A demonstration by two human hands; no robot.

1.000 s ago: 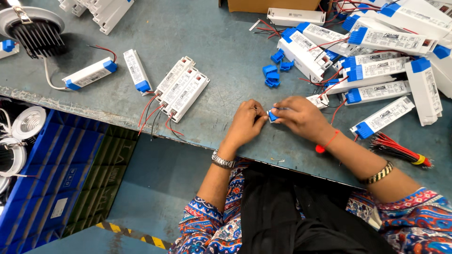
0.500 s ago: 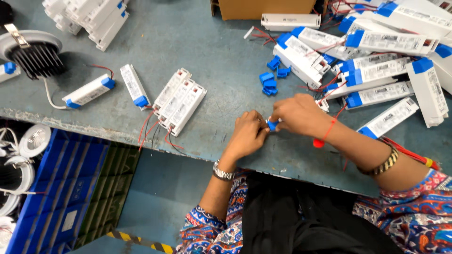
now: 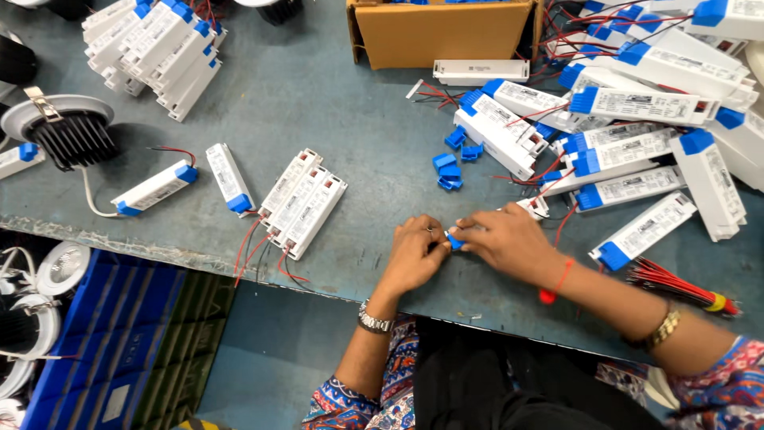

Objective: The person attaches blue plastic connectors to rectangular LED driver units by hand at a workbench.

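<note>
Pinching a small blue cap (image 3: pixel 454 240) between them, the left hand (image 3: pixel 414 255) and right hand (image 3: pixel 509 243) meet fingertip to fingertip above the bench (image 3: pixel 358 119). Loose blue caps (image 3: pixel 448 171) lie just beyond the hands; white driver boxes (image 3: pixel 302 203) sit left of the left hand.

Cardboard box (image 3: pixel 442 32) behind hands; driver trio (image 3: pixel 304 203) left, on workbench (image 3: pixel 358 119).
</note>
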